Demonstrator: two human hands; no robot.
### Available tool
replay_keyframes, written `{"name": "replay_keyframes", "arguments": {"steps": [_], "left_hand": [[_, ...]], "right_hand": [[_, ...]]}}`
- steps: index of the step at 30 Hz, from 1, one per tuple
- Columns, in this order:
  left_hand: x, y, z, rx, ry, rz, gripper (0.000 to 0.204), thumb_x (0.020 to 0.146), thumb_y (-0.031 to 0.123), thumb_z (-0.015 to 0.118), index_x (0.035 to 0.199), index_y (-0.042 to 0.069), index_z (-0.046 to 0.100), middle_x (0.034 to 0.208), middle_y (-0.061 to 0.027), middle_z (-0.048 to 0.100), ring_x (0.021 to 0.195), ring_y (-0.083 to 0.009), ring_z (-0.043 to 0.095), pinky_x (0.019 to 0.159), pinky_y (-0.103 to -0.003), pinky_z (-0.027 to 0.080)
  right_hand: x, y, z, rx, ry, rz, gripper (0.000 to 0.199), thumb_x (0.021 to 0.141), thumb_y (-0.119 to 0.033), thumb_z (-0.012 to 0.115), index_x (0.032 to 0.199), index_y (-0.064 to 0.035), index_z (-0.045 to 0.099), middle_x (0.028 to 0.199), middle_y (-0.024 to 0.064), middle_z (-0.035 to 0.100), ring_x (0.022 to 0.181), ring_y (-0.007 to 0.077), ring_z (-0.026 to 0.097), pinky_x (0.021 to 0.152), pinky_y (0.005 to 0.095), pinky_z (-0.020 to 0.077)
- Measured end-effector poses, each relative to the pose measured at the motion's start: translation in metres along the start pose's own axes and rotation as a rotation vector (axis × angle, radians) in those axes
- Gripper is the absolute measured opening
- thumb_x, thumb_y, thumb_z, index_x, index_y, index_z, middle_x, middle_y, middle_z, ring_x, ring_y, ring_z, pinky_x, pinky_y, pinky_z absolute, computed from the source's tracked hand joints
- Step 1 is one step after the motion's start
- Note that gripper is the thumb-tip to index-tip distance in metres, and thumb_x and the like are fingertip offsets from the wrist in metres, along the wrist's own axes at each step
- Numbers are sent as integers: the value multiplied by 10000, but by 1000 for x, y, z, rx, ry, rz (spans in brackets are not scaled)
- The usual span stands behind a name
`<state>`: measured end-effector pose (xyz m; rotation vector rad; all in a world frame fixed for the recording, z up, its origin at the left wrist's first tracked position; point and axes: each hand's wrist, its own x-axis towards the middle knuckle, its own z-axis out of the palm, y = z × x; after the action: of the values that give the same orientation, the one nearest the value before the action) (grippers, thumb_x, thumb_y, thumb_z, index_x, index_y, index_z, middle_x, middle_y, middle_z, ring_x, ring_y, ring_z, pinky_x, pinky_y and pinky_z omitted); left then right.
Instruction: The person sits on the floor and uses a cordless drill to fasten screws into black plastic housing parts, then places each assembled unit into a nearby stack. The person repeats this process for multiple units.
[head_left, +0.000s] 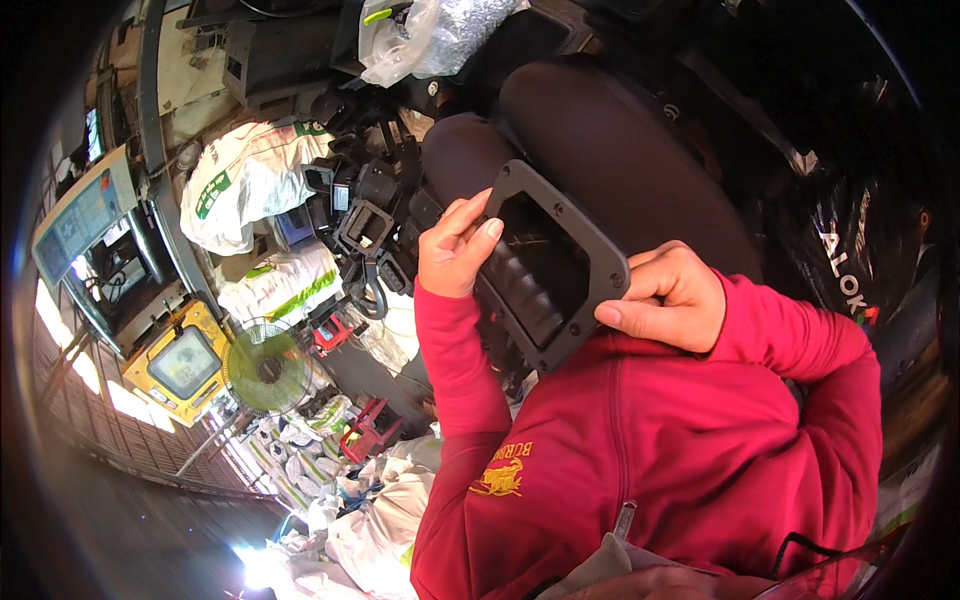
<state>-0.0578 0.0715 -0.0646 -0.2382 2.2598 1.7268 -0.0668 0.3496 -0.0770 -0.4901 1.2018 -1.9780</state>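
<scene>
Above my lap I hold a black handle frame [578, 226], tilted, with cut corners, screw holes and a wide opening. A ribbed grip bar [527, 296] runs along its near left side. My left hand [455, 247] pinches the upper left edge between thumb and fingers. Closed on the lower right corner is my right hand [673, 300], with the thumb on top and fingers curled beneath. Both sleeves are red. Dark trouser legs [610, 140] lie behind the frame.
Several similar black parts [365, 228] are heaped at my left beside a white sack [250, 185]. Farther left stand a round fan [266, 368] and a yellow-framed screen [183, 362]. A clear plastic bag [440, 40] lies ahead, and a black bag [840, 245] sits at right.
</scene>
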Motion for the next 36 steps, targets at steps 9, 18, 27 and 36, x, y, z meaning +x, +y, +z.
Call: {"name": "replay_keyframes", "arguments": {"steps": [9,18,27,36], "left_hand": [[-3,-10,-9,16,-42,0,379,863,39,633,1225,-58,575,920,-10,539,860,-75,502,783,-197,388],[-3,-14,-5,62,-79,-16,391,880,81,628,1248,-35,568,983,-26,559,838,-79,479,795,-204,386],[-20,-9,17,502,-148,353,282,815,82,586,1091,28,615,1367,-210,389,1207,-319,479,1006,-375,374],[-10,-71,42,340,316,270,352,988,208,414,789,-35,573,1007,-125,518,745,-155,501,722,-335,416]], "right_hand": [[3,-2,11,-2,-21,2,372,884,-196,630,602,23,527,542,108,448,500,189,460,514,333,367],[3,4,12,-105,44,176,394,879,-277,644,623,20,604,508,80,492,479,83,456,477,310,374],[14,15,-3,-299,266,99,300,836,-212,643,652,24,623,545,126,542,478,145,502,484,317,399],[39,34,-4,-381,320,-53,318,816,-178,641,587,15,535,523,129,454,452,215,434,467,354,356]]}}
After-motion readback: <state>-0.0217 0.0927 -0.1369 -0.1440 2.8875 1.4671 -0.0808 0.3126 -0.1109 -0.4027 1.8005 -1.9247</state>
